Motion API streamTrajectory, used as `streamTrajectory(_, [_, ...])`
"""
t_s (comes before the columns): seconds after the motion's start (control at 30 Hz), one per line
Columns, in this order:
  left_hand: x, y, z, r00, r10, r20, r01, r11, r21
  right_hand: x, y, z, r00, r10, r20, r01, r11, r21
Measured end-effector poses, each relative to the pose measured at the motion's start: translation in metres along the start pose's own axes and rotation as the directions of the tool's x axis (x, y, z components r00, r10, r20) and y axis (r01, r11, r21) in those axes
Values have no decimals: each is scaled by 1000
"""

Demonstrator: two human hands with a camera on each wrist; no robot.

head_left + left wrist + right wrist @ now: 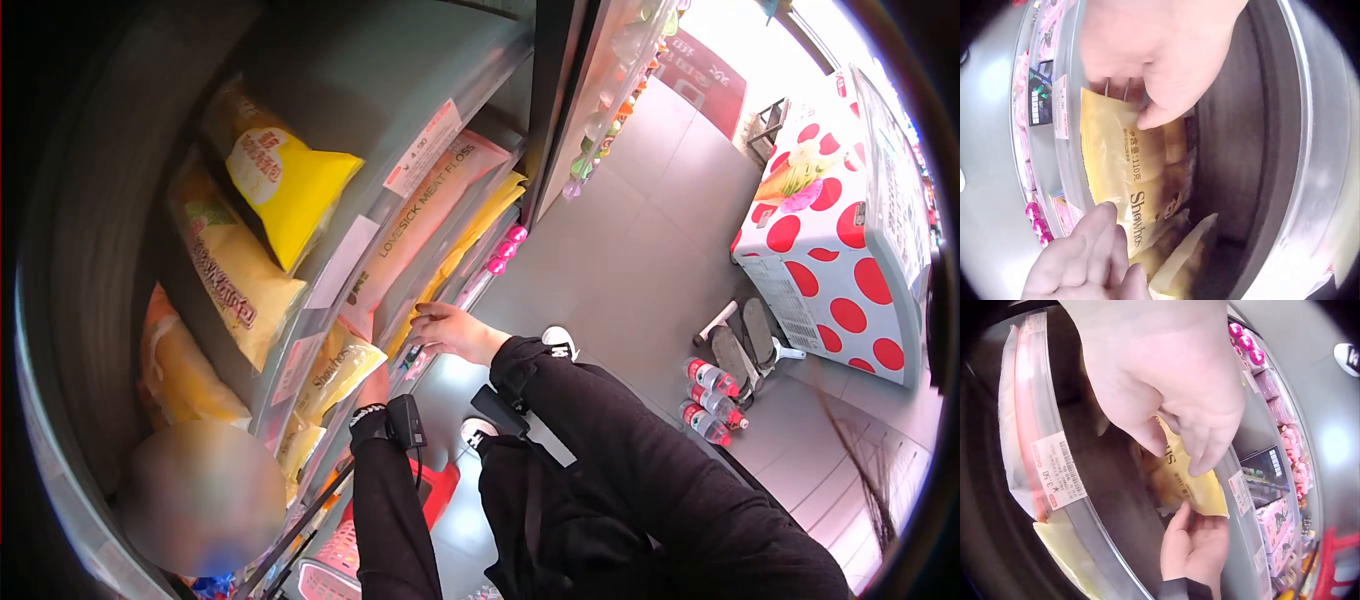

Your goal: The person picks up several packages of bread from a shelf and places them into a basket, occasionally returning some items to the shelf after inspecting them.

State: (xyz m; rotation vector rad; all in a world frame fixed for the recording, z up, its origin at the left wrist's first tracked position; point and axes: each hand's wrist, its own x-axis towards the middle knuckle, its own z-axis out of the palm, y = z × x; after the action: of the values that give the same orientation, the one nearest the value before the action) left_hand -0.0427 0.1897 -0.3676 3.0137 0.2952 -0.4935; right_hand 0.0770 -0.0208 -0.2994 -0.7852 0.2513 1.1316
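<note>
yellow packet (1119, 150) between hands (1157, 50); left fingertips hidden behind it.

Black sleeves (640, 450), white-toed shoes (559, 344), boxy black wrist device (405, 421), thin cable (418, 468)

Head view: from above, facing forward and down; farthest and widest, spanning shelves (400, 60), floor (640, 250) and freezer (838, 240). Left wrist view: close, looking past left hand (1157, 53) onto pack (1116, 150), with right hand (1085, 262) at lower edge. Right wrist view: also close, looking past right hand toward left hand. Wrist views share pack and both hands from opposing sides; floor falls at left in former, right in latter. All three share shelves and hands.
</note>
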Motion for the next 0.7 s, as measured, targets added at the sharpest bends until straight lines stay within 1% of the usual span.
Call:
streamTrajectory(0.07, [-2,1,2,1000,21,1,-21,999,44,1,2,-1,999,3,34,6,964,-266])
streamTrajectory(0.1, [-9,12,-11,997,-48,-53,42,994,-105,-2,2,-2,999,2,37,17,868,-496])
streamTrajectory(0.13, [-17,25,-29,988,-123,-97,95,962,-255,-19,-6,6,999,22,23,-5,815,-579])
streamTrajectory(0.17, [-28,41,-55,984,-153,-96,79,841,-536,-23,-2,4,997,68,24,-35,745,-666])
streamTrajectory(0.2, [-34,51,-59,980,-161,-114,75,841,-536,-34,-1,8,996,81,24,-40,705,-708])
streamTrajectory(0.23, [-43,60,-60,926,-376,-11,174,455,-873,-42,1,10,992,82,91,18,638,-770])
streamTrajectory(0.27, [-54,65,-62,848,-500,177,171,-58,-984,-61,-2,23,998,35,56,25,576,-817])
streamTrajectory(0.3, [-73,67,-63,857,-478,194,132,-162,-978,-71,-1,30,993,47,104,71,458,-886])
streamTrajectory(0.33, [-95,66,-62,863,-462,207,88,-265,-960,-82,8,35,980,-86,182,201,396,-896])
streamTrajectory(0.37, [-118,66,-65,909,-355,217,76,-371,-925,-87,20,36,979,-71,194,206,327,-922])
streamTrajectory(0.4, [-142,65,-70,944,-256,206,64,-473,-879,-98,26,45,977,-42,211,214,302,-929])
streamTrajectory(0.43, [-167,66,-77,947,-222,234,106,-472,-875,-106,30,55,964,1,266,258,247,-934])
streamTrajectory(0.47, [-191,65,-82,945,-196,263,144,-473,-869,-115,36,68,954,38,297,278,251,-927])
streamTrajectory(0.53, [-234,55,-81,925,-155,346,265,-391,-882,-135,40,112,944,129,303,263,257,-930])
streamTrajectory(0.57, [-258,49,-83,908,-183,377,295,-360,-885,-141,47,132,944,162,288,239,269,-933])
streamTrajectory(0.6, [-280,40,-82,891,-265,369,246,-401,-883,-144,57,150,913,236,333,278,238,-931])
streamTrajectory(0.67, [-320,23,-81,870,-302,391,229,-454,-861,-148,80,180,925,260,278,198,293,-935])
streamTrajectory(0.7, [-339,13,-82,848,-360,389,169,-511,-842,-149,94,194,899,313,307,229,262,-937])
